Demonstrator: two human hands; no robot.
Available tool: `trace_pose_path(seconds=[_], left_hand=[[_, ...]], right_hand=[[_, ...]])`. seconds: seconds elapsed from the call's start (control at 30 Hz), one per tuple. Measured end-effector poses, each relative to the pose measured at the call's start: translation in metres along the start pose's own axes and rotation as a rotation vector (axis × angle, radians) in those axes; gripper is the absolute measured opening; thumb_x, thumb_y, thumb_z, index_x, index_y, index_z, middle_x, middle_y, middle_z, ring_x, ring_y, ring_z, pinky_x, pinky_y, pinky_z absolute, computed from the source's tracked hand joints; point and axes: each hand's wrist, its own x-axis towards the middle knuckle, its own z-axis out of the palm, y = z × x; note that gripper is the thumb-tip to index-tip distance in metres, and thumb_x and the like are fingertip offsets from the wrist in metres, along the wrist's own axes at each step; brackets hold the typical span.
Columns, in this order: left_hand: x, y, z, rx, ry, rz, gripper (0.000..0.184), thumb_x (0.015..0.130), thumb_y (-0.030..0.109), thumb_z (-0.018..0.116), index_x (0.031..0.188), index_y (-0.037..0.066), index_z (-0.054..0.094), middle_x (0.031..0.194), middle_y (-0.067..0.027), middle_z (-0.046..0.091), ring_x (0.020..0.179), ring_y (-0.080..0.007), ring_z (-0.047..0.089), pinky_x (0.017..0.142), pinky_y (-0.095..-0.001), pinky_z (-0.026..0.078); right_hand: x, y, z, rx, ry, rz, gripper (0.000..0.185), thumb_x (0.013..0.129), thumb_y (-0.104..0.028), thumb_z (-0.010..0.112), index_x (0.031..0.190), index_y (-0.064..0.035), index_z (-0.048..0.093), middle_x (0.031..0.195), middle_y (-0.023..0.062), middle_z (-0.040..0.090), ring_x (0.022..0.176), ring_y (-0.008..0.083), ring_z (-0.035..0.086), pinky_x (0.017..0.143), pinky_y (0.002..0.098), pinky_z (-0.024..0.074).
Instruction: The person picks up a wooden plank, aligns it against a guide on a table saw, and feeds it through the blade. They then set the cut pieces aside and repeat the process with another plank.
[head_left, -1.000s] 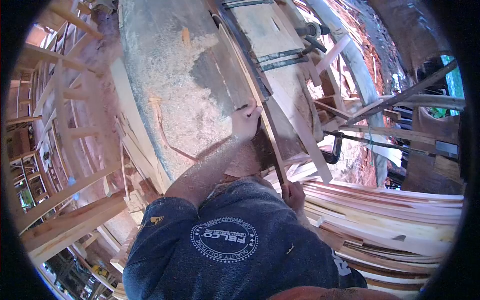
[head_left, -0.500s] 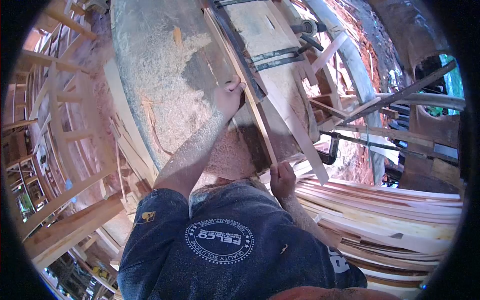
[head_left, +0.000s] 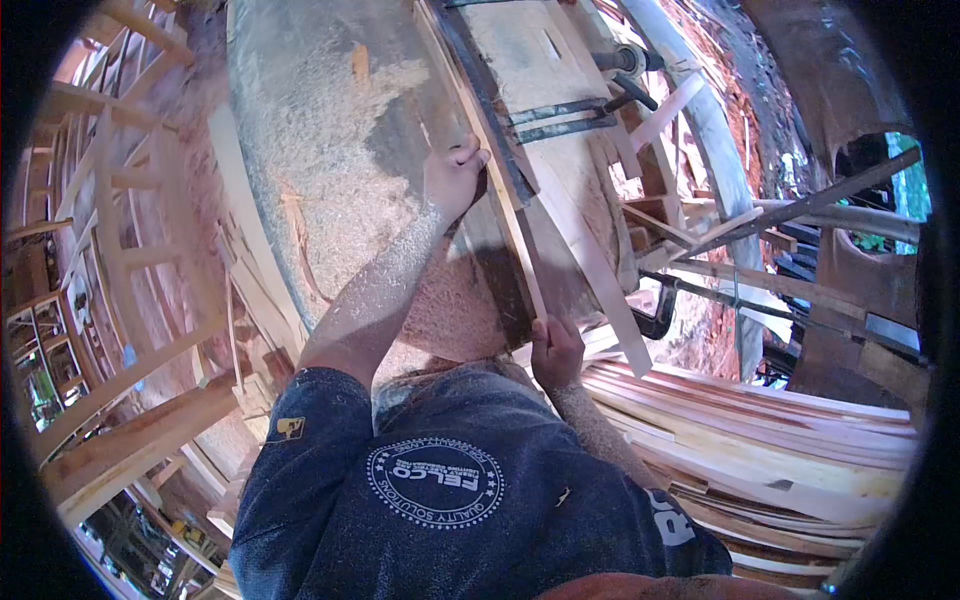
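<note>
A long, narrow wooden strip [head_left: 513,232] lies along a dark guide fence [head_left: 478,95] on the sawdust-covered worktable [head_left: 390,95]. My left hand [head_left: 457,180] is closed at the strip's left side, its thumb and curled fingers pressed against the wood. Nearer my body, my right hand [head_left: 557,352] grips the strip's near end between thumb and fingers. Fine sawdust coats both forearms. What lies under the left palm is hidden.
A pale board [head_left: 590,265] lies right of the fence, with a black clamp [head_left: 658,305] beside it. Stacked planks [head_left: 760,430] fill the lower right. Wooden frames [head_left: 140,215] stand to the left. Wood splinters [head_left: 297,235] lie in the sawdust.
My right hand and the strip have shifted slightly forward along the fence. My left hand stays at the strip's side. The whole view has tilted a little.
</note>
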Motion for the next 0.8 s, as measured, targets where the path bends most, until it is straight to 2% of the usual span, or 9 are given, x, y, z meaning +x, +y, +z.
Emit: trace_pose_path(seconds=[0.13, 0.3, 0.4, 0.5, 0.7, 0.8], left_hand=[[0.009, -0.013, 0.001, -0.016, 0.007, 0.042, 0.029, 0.096, 0.020, 0.075, 0.114, -0.002, 0.073, 0.100, -0.0174, 0.079, 0.095, -0.0129, 0.073, 0.086, -0.0287, 0.053], [-0.001, 0.021, -0.005, 0.034, 0.013, 0.079, 0.031, 0.096, 0.022, 0.075, 0.114, -0.002, 0.073, 0.102, -0.0196, 0.078, 0.096, -0.0090, 0.070, 0.086, -0.0284, 0.053], [0.004, 0.019, -0.007, 0.088, 0.041, 0.201, 0.031, 0.095, 0.022, 0.076, 0.113, -0.003, 0.072, 0.103, -0.0185, 0.078, 0.095, -0.0071, 0.069, 0.085, -0.0287, 0.053], [0.010, 0.017, -0.007, 0.047, 0.009, 0.037, 0.033, 0.095, 0.022, 0.075, 0.115, -0.003, 0.072, 0.108, -0.0200, 0.077, 0.102, -0.0114, 0.071, 0.089, -0.0287, 0.053], [0.021, 0.006, -0.004, -0.024, 0.031, 0.055, 0.037, 0.095, 0.022, 0.075, 0.122, -0.003, 0.071, 0.123, -0.0212, 0.072, 0.119, -0.0216, 0.069, 0.101, -0.0288, 0.050], [0.015, 0.009, -0.005, 0.078, 0.093, 0.206, 0.037, 0.096, 0.023, 0.074, 0.122, -0.003, 0.070, 0.119, -0.0205, 0.074, 0.113, -0.0220, 0.072, 0.097, -0.0311, 0.052]], right_hand=[[0.002, 0.001, 0.003, -0.005, 0.018, -0.024, 0.023, 0.101, -0.022, 0.061, 0.096, -0.0011, 0.068, 0.081, 0.0188, 0.060, 0.076, 0.0397, 0.062, 0.066, 0.0496, 0.0479], [0.011, -0.004, 0.002, 0.010, -0.002, -0.030, 0.023, 0.102, -0.022, 0.060, 0.097, -0.0006, 0.068, 0.082, 0.0192, 0.062, 0.075, 0.0402, 0.062, 0.067, 0.0495, 0.0484], [0.014, -0.003, 0.003, -0.014, -0.028, -0.020, 0.023, 0.101, -0.021, 0.060, 0.097, -0.0006, 0.068, 0.081, 0.0190, 0.062, 0.075, 0.0401, 0.062, 0.066, 0.0493, 0.0486], [0.018, -0.006, 0.004, -0.016, -0.019, -0.024, 0.022, 0.101, -0.021, 0.061, 0.096, -0.0009, 0.068, 0.079, 0.0187, 0.061, 0.074, 0.0397, 0.062, 0.065, 0.0492, 0.0483], [0.024, -0.008, 0.009, 0.006, 0.018, -0.016, 0.023, 0.101, -0.022, 0.061, 0.092, -0.0017, 0.068, 0.078, 0.0183, 0.060, 0.074, 0.0396, 0.061, 0.064, 0.0496, 0.0480], [0.025, -0.010, 0.009, -0.003, 0.031, -0.012, 0.023, 0.101, -0.023, 0.062, 0.092, -0.0021, 0.068, 0.078, 0.0184, 0.060, 0.074, 0.0398, 0.061, 0.065, 0.0497, 0.0481]])
